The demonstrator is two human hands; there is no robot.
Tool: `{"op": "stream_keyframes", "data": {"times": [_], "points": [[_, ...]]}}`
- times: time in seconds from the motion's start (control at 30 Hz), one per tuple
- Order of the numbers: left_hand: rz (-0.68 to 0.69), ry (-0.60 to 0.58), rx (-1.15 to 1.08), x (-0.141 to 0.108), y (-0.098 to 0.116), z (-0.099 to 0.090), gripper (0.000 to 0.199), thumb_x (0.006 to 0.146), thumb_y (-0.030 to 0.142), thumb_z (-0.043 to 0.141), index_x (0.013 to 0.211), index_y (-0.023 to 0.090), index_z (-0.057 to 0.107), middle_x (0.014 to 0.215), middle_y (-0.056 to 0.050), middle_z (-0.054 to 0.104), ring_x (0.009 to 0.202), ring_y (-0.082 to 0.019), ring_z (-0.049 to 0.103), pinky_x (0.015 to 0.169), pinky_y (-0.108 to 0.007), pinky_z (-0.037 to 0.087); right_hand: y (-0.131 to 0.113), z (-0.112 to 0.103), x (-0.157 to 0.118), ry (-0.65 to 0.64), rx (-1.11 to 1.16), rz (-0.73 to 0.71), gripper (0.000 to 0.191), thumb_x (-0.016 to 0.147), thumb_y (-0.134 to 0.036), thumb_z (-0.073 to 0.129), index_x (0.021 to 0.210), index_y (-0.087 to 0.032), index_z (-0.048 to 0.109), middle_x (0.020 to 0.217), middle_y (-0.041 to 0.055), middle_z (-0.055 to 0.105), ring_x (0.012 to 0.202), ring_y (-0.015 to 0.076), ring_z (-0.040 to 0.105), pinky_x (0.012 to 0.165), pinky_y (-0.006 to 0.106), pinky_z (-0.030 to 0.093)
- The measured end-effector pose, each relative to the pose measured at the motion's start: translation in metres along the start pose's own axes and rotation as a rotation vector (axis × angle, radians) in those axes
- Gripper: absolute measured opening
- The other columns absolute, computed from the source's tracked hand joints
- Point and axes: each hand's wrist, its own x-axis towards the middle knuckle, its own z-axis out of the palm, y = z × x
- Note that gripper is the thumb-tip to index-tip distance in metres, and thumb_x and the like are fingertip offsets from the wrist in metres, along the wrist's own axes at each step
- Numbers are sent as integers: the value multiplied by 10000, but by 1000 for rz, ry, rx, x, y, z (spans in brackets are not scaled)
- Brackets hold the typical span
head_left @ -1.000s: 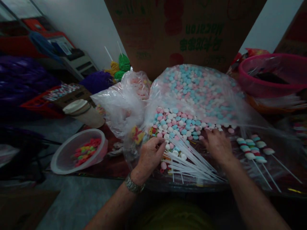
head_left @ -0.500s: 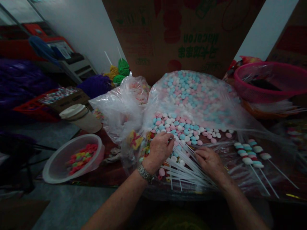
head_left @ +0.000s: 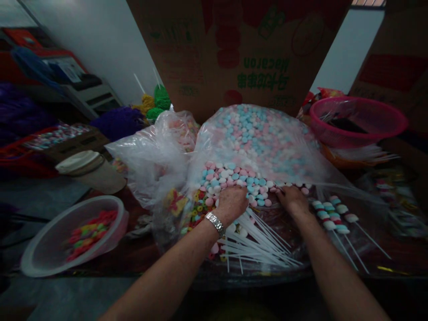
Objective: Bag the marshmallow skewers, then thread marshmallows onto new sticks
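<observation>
My left hand (head_left: 233,203), with a metal watch (head_left: 215,224) on its wrist, is at the front of a pile of pink, blue and white candies (head_left: 230,171). Its fingertips are hidden among them. My right hand (head_left: 291,199) touches the right side of the candies, thumb and forefinger at a pink one; whether it grips it is too small to tell. Several white sticks (head_left: 257,243) lie fanned out below and between my hands. Colourful rings (head_left: 195,212) are left of my left hand. To the right, several candy skewers (head_left: 331,216) rest on the plastic.
A large clear bag of candies (head_left: 261,133) leans before a cardboard box (head_left: 214,53). At the left are a white bowl (head_left: 36,256) and a lidded cup (head_left: 100,174). A pink basket (head_left: 361,133) stands at the back right.
My right hand has moved up and away from the sticks to the candies' edge. My left hand has moved onto the candies, fingers now hidden. The view has shifted slightly.
</observation>
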Motion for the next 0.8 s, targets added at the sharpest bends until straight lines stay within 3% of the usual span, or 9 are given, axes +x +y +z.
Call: {"op": "stream_keyframes", "data": {"times": [0.13,0.27,0.33,0.4,0.5,0.57,0.67,0.73,0.8], "points": [[-10,-34,-90,-7,8,-17,87,568,184,688,639,212,645,656,-15,605,710,-177,560,629,-228,430,-2,-12,-13,40,98,2,243,796,-308,502,843,-124,653,886,120,615,850,206,551,722,289,398],[-276,-179,-642,-32,10,-30,170,638,229,674,793,167,645,622,-3,592,499,-98,517,466,-192,395,-15,-29,-51,26,361,-51,278,813,-414,468,769,-158,566,696,18,584,632,137,534,591,235,412],[-412,-211,-854,-46,9,-30,203,618,206,697,801,155,625,623,2,589,503,-108,549,476,-214,431,-33,-30,-72,0,623,-107,259,782,-433,504,720,-181,507,614,-24,535,562,118,501,535,218,398],[-464,-205,-972,-59,10,-27,219,608,181,708,804,151,615,649,-1,601,556,-135,594,527,-257,480,-54,-28,-90,9,799,-140,225,743,-390,553,682,-190,472,587,-38,506,557,114,489,524,213,389],[-446,-219,-1029,-72,16,-24,204,614,158,706,797,144,617,639,-3,611,579,-146,615,573,-282,505,-81,-28,-107,17,808,-184,126,755,-304,532,784,-181,539,647,-26,548,607,119,512,555,212,401],[-416,-258,-1033,-77,20,-24,164,615,141,704,756,129,620,646,-14,622,579,-133,611,569,-256,499,-92,-32,-113,-45,795,-260,138,770,-262,508,858,-184,580,725,-8,592,675,127,539,601,220,415],[-406,-283,-1068,-83,23,-27,142,618,128,702,734,117,622,663,-28,635,587,-122,607,568,-238,497,-95,-41,-118,-182,931,-297,114,773,-271,538,815,-180,593,760,1,606,693,123,549,609,218,422],[-435,-273,-1105,-86,22,-29,176,622,135,702,778,127,622,660,-27,639,595,-140,619,592,-275,514,-92,-45,-120,-284,1122,-207,155,770,-327,577,790,-173,571,621,-36,540,516,81,469,475,185,367],[-475,-259,-1118,-88,20,-30,215,620,145,708,815,138,617,641,-23,638,587,-159,626,595,-309,522,-88,-47,-122,-372,1287,-115,230,783,-399,573,801,-171,553,471,-94,384,374,49,286,365,169,231]]}}
